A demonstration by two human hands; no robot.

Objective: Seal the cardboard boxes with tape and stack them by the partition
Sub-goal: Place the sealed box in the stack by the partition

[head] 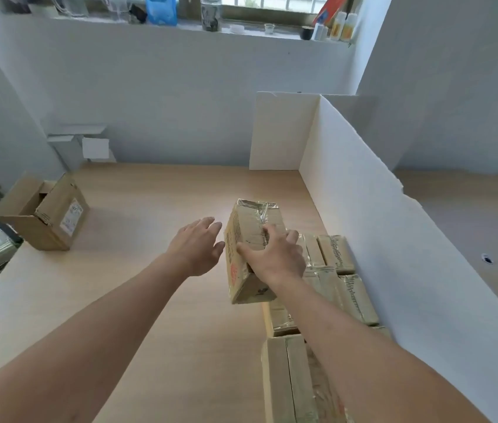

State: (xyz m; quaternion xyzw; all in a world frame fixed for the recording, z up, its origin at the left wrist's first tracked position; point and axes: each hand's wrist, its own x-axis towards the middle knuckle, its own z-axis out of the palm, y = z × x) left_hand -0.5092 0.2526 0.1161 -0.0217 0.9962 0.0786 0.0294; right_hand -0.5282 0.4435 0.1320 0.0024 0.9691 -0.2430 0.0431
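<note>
A taped cardboard box (246,230) sits raised at the middle of the wooden table (150,270), on top of other sealed boxes. My right hand (275,254) grips it from above, thumb on its left side and fingers over the top. My left hand (198,245) hovers open just left of the box, not touching it. Several sealed boxes (342,270) lie in rows along the white partition (363,209) on the right. More sealed boxes (290,377) are near the front edge, partly hidden by my right arm.
An open, unsealed cardboard box (43,212) stands at the table's left edge. A small white box (86,145) sits at the back by the wall. The window ledge (180,22) above holds bottles and jars.
</note>
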